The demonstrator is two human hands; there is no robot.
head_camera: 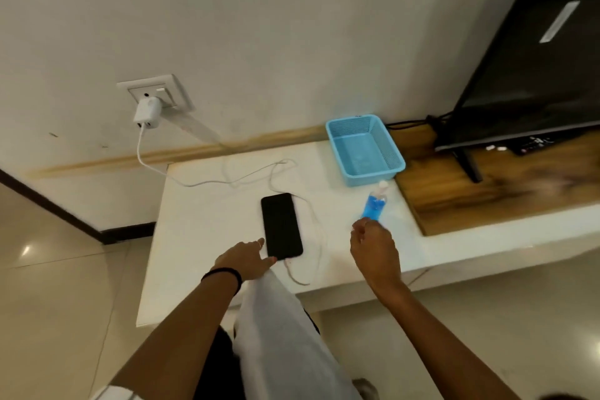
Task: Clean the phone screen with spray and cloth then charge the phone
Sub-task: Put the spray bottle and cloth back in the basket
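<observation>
A white cloth [279, 318] hangs from under the left hand [245, 258], how it is held being hidden; the fingertips are laid on the near corner of the dark phone [281, 225], flat on the white table [201, 221]. The right hand [373, 245] is loosely curled by the base of the blue spray bottle [375, 201]; contact cannot be told. A cable [311, 221] is seen beside the phone, its plug blurred. Farther back stand a blue basket [365, 149] and a wall charger [147, 114].

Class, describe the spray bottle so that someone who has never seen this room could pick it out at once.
Find the white counter below the wall socket. Near its right side sits an empty blue basket, and just in front of it stands the spray bottle. It alone is small and clear, with blue liquid and a white top.
</observation>
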